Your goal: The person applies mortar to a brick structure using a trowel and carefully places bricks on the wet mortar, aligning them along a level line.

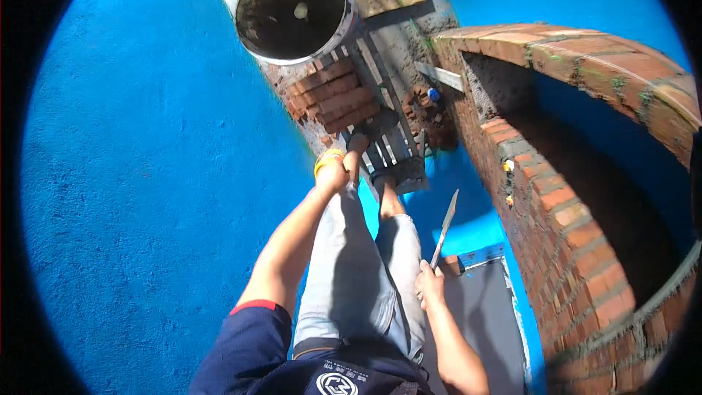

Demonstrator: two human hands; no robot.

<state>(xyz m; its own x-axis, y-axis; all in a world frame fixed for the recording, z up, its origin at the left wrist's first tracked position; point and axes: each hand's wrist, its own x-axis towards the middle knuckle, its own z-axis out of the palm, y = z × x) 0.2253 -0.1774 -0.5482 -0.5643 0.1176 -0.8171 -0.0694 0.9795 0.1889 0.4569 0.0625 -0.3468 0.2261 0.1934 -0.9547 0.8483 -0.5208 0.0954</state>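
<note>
On the left, a rough blue-painted wall (161,161) is filling the whole side, its grainy coat catching hard, bright light. Over to the right, a brick wall (541,241) is running down toward the lower corner, grey mortar showing between its courses, and above it a curved brick ledge (585,51) is sweeping out to the rim. Deep shadow is pooling in the hollow between them! Down low, a flat grey surface (479,307) is lying beside a blue border (532,336), shade streaking across it.

Building site, stacked bricks (336,95), mortared brick wall (574,230)
</note>
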